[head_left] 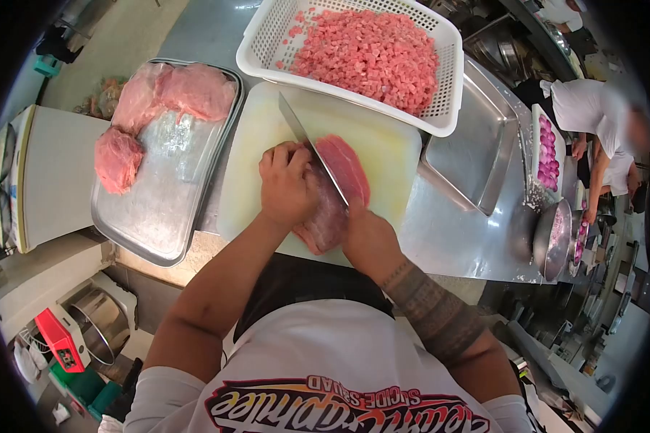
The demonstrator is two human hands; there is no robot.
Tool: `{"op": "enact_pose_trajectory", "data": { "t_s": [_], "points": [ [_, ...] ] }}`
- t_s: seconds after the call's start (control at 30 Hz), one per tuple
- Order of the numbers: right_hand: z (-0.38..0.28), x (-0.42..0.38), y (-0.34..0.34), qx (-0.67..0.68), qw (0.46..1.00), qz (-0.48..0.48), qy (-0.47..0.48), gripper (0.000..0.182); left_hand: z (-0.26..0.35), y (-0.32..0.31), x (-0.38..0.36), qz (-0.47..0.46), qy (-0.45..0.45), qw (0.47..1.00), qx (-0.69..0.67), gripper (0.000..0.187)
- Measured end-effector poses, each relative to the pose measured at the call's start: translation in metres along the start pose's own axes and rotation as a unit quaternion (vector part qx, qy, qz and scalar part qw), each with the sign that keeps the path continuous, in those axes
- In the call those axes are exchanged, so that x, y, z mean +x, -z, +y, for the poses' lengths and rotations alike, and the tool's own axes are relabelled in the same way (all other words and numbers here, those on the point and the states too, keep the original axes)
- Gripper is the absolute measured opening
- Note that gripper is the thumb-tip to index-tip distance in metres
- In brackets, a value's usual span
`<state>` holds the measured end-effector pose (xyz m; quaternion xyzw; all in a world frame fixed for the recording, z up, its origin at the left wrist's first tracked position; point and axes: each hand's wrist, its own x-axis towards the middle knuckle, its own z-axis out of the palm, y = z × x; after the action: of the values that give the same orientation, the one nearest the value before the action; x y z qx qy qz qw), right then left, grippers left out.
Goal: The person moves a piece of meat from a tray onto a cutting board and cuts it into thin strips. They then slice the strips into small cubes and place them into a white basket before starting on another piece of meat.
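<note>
The knife (307,137) was clasped in the right grip (368,234) and set against the meat (348,167), which was held down on the cutting board (391,166) by the curled left grip (287,184).

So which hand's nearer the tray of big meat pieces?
Left. Left hand, on the meat slab, is right of the tray; right hand, holding the knife, is farther right.

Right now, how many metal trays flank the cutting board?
2: left tray, under raw meat, left of the cutting board; right tray, on the board's other side. Others could be nested underneath, hidden.
</note>
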<state>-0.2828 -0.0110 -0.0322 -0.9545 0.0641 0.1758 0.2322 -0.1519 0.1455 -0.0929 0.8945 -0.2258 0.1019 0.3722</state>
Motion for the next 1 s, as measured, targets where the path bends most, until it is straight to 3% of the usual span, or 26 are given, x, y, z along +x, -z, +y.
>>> {"op": "enact_pose_trajectory", "data": {
  "t_s": [0.1, 0.23, 0.37, 0.47, 0.57, 0.77, 0.8, 0.9, 0.93, 1.0],
  "points": [
    [-0.019, -0.002, 0.025, 0.0, 0.999, -0.019, -0.027, 0.03, -0.003, -0.002, -0.002, -0.006, -0.007, 1.0, -0.012, 0.029],
    [-0.01, -0.098, 0.06, -0.007, 0.99, -0.107, -0.094, 0.021, -0.006, -0.002, -0.006, -0.004, -0.01, 1.0, -0.009, 0.027],
    [0.018, -0.1, 0.008, 0.018, 0.995, -0.04, -0.093, 0.02, -0.002, 0.001, -0.003, 0.018, -0.019, 0.999, -0.02, 0.025],
    [0.008, -0.075, 0.014, 0.02, 0.998, -0.005, -0.067, 0.02, -0.018, 0.008, 0.017, -0.043, 0.111, 0.983, -0.142, 0.016],
    [-0.011, -0.08, 0.042, 0.031, 0.997, 0.016, -0.068, 0.019, -0.011, 0.012, 0.063, 0.07, 0.122, 0.932, -0.333, 0.019],
    [-0.02, -0.099, 0.053, 0.027, 0.997, 0.003, -0.071, 0.02, 0.029, 0.011, 0.114, -0.004, 0.153, 0.874, -0.462, 0.025],
    [-0.02, -0.098, 0.052, 0.02, 0.997, 0.004, -0.07, 0.02, 0.042, 0.01, 0.114, 0.004, 0.17, 0.843, -0.511, 0.032],
    [-0.022, -0.096, 0.053, 0.008, 0.997, -0.003, -0.072, 0.021, 0.043, 0.02, 0.112, -0.097, 0.217, 0.911, -0.336, 0.041],
    [-0.024, -0.095, 0.055, 0.006, 0.997, -0.009, -0.075, 0.022, 0.041, 0.014, 0.109, -0.056, 0.202, 0.913, -0.35, 0.052],
    [-0.029, -0.092, 0.062, 0.005, 0.997, -0.02, -0.071, 0.022, 0.036, 0.012, 0.109, -0.044, 0.213, 0.913, -0.345, 0.049]
  ]
}}
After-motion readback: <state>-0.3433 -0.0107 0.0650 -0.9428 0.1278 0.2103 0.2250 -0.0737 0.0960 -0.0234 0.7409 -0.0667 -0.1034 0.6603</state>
